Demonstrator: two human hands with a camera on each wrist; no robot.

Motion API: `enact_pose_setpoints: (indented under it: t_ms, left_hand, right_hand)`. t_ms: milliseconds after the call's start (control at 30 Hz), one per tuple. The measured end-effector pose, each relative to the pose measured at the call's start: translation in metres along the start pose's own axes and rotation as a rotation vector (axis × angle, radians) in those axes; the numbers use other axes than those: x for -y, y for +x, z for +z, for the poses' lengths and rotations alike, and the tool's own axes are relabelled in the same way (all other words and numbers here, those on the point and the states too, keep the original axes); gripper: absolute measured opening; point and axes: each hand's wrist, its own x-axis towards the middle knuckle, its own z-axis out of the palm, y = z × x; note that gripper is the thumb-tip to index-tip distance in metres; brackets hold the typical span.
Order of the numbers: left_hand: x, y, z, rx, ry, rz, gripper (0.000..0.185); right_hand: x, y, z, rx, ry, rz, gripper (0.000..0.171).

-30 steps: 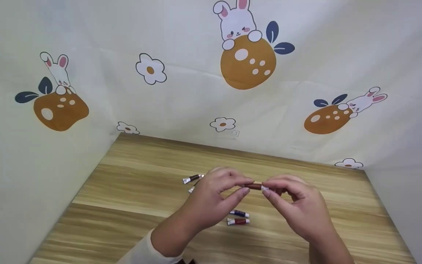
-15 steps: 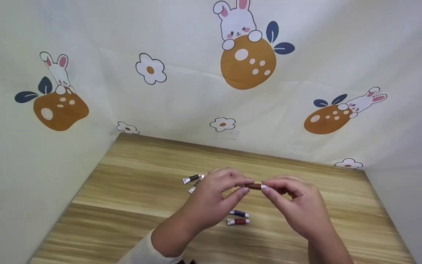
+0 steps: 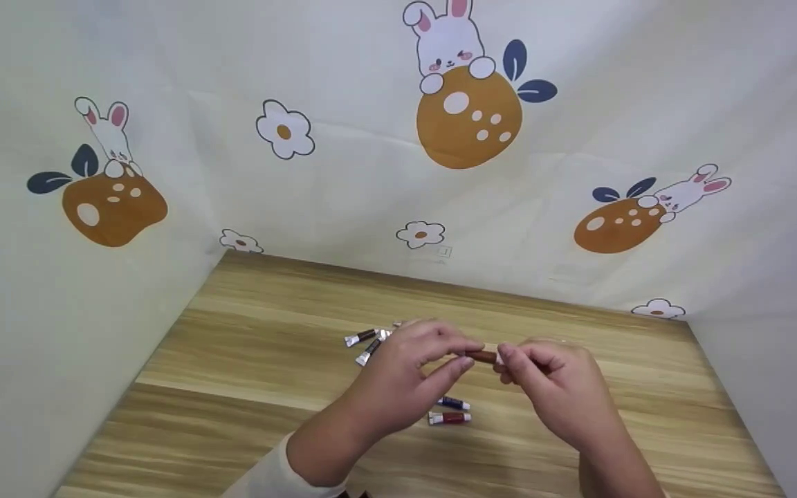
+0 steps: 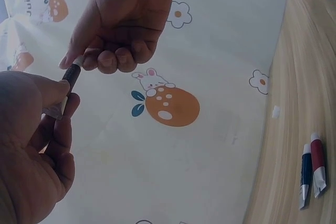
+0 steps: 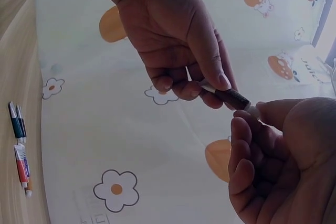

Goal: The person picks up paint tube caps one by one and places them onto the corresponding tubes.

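Note:
A small brown paint tube (image 3: pixel 483 356) with a white cap is held in the air between both hands. My left hand (image 3: pixel 409 373) pinches its crimped end between thumb and fingers. The thumb and curled index finger of my right hand (image 3: pixel 564 387) pinch the cap (image 5: pixel 253 111), which they mostly cover in the head view. In the left wrist view the tube (image 4: pixel 72 78) slants between the two hands, its label too dark to read. Below the hands, a blue paint tube (image 3: pixel 454 403) and a red paint tube (image 3: pixel 450 418) lie on the table, the blue one partly hidden.
Left of the hands, a dark brown tube (image 3: pixel 361 337) and another dark tube (image 3: pixel 369 351) lie on the wooden table (image 3: pixel 246 346), partly behind the left hand. Cloth walls (image 3: pixel 343 194) printed with rabbits and flowers enclose the table at the back and sides.
My right hand has rolled at the cap: its thumb now lies over the top and its fingers sit lower. The tube tips slightly down to the right. My left hand hardly moves.

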Motion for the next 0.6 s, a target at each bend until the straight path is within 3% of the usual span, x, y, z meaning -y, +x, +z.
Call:
enact_pose_setpoints:
  t_ms: [267,600]
  left_hand:
    - [-0.0032,-0.0007,0.0002,0.013,-0.001,-0.041,0.02]
    - [-0.0026,-0.0004,0.0001,0.009,-0.04,-0.061,0.02]
  right_hand:
    - [-0.0014,0.0008,-0.0002,0.032,0.023,0.047,0.047]
    - [-0.0055,0.0014,0.001,0.021,0.086,0.012,0.048]
